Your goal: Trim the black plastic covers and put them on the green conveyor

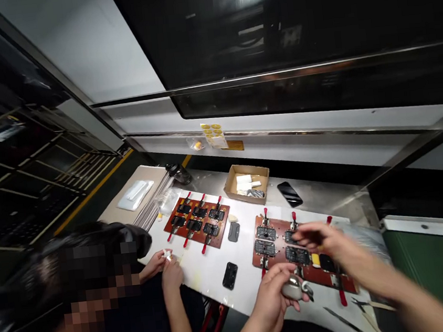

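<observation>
At lower right, the left hand (pixel 272 297) gripped a silvery item (pixel 292 288), presumably keeping it handy near the board (pixel 280 238); the right hand (pixel 319 236) blurred above, finger state unclear.

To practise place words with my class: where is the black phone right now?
In the head view, the black phone lies right of centre, just right of the cardboard box and beyond the brown board on the right.
</observation>
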A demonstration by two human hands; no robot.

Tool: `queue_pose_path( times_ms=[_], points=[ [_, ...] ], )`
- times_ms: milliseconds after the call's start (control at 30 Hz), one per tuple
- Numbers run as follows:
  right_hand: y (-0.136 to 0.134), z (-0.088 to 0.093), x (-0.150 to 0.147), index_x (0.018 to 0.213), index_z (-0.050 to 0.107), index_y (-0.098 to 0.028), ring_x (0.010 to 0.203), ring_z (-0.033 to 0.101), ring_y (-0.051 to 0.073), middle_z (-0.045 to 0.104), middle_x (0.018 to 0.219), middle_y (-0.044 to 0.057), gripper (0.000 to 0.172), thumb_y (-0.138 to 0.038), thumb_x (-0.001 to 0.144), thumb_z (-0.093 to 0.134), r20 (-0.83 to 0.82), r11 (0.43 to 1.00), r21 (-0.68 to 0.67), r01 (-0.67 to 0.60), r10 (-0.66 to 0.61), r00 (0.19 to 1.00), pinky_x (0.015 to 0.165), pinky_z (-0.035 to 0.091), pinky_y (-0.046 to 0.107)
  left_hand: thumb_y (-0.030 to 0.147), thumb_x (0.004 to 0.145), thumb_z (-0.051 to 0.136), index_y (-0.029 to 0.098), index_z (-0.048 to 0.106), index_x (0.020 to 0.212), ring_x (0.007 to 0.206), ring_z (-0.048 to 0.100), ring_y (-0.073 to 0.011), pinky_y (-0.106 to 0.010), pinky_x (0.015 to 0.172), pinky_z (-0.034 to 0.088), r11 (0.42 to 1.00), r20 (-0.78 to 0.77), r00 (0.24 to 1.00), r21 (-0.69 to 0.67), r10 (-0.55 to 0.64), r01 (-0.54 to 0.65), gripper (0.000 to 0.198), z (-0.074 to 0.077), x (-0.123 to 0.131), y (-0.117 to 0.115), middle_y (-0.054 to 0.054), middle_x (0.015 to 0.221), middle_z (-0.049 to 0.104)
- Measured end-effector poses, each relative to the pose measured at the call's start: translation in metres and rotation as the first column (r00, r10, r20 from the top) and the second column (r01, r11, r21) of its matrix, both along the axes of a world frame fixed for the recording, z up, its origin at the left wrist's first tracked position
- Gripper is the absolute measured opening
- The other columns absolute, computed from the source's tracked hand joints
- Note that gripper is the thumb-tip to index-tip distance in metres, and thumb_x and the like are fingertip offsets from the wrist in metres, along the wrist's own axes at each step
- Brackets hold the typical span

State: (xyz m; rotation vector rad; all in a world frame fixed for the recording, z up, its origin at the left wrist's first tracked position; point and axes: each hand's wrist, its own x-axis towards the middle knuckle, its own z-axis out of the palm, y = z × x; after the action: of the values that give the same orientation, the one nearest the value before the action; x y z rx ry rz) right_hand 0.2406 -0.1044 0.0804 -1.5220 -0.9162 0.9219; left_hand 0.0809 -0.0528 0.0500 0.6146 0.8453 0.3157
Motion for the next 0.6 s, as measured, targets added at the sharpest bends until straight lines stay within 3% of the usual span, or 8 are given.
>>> queue_pose_path(
  times_ms=[100,167,200,267,333,400,500,600],
  points=[
    [-0.005,-0.033,0.004,0.121,0.076,-0.027,0.126,0.065,0.034,0.074,0.125,0.012,0.064,-0.078,0.089,0.053,-0.313,0.926,-0.292,-0.238,0.143,0.939,0.112,0.048,0.054,0.06,0.082,0.068,0.015,0.06,0.118,0.076,0.072,-0.0264,-0.026,0.051,0.045,0.997,0.032,0.998,0.045,0.06,-0.061,0.058,0.005,-0.004,0.022,-0.014,0.103,0.069],
    [-0.004,-0.062,-0.012,0.127,0.073,-0.025,0.126,0.065,0.036,0.075,0.122,0.013,0.084,-0.091,0.082,0.045,-0.621,0.896,-0.338,-0.287,0.017,0.784,0.11,0.049,0.052,0.063,0.081,0.072,0.021,0.061,0.124,0.09,0.072,-0.0305,-0.034,0.062,0.054,0.991,-0.048,0.999,0.135,0.022,-0.015,0.061,0.011,-0.025,0.056,-0.016,0.119,0.068],
    [-0.001,-0.075,-0.021,0.132,0.069,-0.028,0.124,0.067,0.036,0.074,0.123,0.013,0.09,-0.095,0.078,0.042,-0.72,0.908,-0.334,-0.253,-0.073,0.69,0.105,0.052,0.052,0.062,0.077,0.076,0.025,0.061,0.128,0.102,0.071,-0.0351,-0.04,0.07,0.059,0.981,-0.122,0.99,0.165,-0.078,0.098,0.065,0.015,-0.041,0.079,-0.016,0.123,0.067],
    [0.013,-0.094,-0.033,0.135,0.066,-0.033,0.121,0.069,0.033,0.073,0.124,0.011,0.089,-0.095,0.074,0.051,-0.773,0.928,-0.345,-0.143,-0.194,0.603,0.102,0.054,0.047,0.063,0.068,0.082,0.037,0.059,0.135,0.121,0.063,-0.0422,-0.05,0.079,0.061,0.975,-0.18,0.982,0.197,-0.063,0.099,0.075,0.021,-0.081,0.134,-0.014,0.123,0.068],
    [0.038,-0.104,-0.033,0.126,0.071,-0.031,0.114,0.071,0.031,0.075,0.114,0.009,0.081,-0.085,0.066,0.071,-0.698,0.933,-0.354,-0.068,-0.215,0.684,0.1,0.054,0.04,0.065,0.06,0.083,0.051,0.054,0.137,0.133,0.055,-0.0451,-0.056,0.085,0.06,0.971,-0.217,0.976,0.226,-0.028,0.079,0.083,0.022,-0.125,0.193,-0.006,0.123,0.07],
    [0.079,-0.106,-0.022,0.118,0.073,-0.026,0.094,0.075,0.03,0.076,0.094,0.009,0.077,-0.08,0.064,0.076,-0.553,0.924,-0.378,-0.067,-0.167,0.816,0.084,0.058,0.037,0.066,0.052,0.082,0.065,0.051,0.132,0.14,0.048,-0.0466,-0.061,0.083,0.057,0.966,-0.256,0.967,0.252,0.013,0.054,0.086,0.017,-0.17,0.246,0.007,0.123,0.07],
    [0.178,-0.106,0.008,0.131,0.061,-0.019,0.067,0.071,0.025,0.071,0.078,0.006,0.077,-0.08,0.085,0.049,-0.25,0.884,-0.459,-0.088,-0.033,0.968,0.061,0.055,0.035,0.064,0.045,0.08,0.071,0.05,0.125,0.146,0.04,-0.0479,-0.066,0.087,0.052,0.958,-0.344,0.933,0.287,0.101,0.002,0.086,-0.008,-0.235,0.307,0.013,0.117,0.072],
    [0.307,-0.118,0.036,0.138,0.053,-0.018,0.08,0.071,0.02,0.072,0.097,0.007,0.057,-0.059,0.099,0.046,-0.031,0.883,-0.467,-0.045,0.035,0.999,0.077,0.058,0.035,0.067,0.045,0.078,0.059,0.063,0.116,0.137,0.05,-0.0505,-0.064,0.104,0.042,0.935,-0.488,0.843,0.352,0.225,-0.046,0.073,-0.049,-0.296,0.345,0.008,0.09,0.074]
  ],
)
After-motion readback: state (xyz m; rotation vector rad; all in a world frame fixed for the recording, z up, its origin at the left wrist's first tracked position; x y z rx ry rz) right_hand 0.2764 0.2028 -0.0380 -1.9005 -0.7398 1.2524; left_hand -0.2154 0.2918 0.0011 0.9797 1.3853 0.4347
